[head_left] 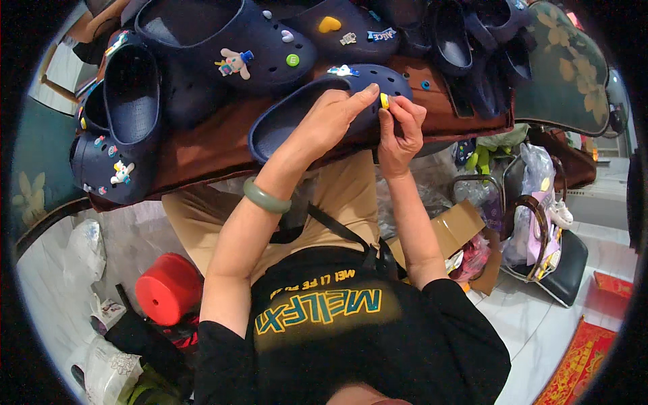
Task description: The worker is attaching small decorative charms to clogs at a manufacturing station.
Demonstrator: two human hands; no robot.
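Observation:
A navy clog (275, 130) lies at the front edge of the cloth-covered table, its toe pointing right. My left hand (329, 116) grips its upper, thumb on top near the vent holes and the other fingers mostly hidden in the opening. At the toe, my right hand (403, 131) pinches a small yellow charm (385, 101) between thumb and fingers. Whether the charm's back sits in a hole cannot be made out. A white and blue charm (343, 70) is fixed on the same clog's far side.
Behind it stands a large navy clog (202, 57) with several charms, and more navy clogs (131, 94) crowd the left and the far right. A tiny blue round piece (425, 86) lies on the brown cloth (202, 155). Below are a red stool (169, 289), a cardboard box (449, 229) and a black chair (563, 266).

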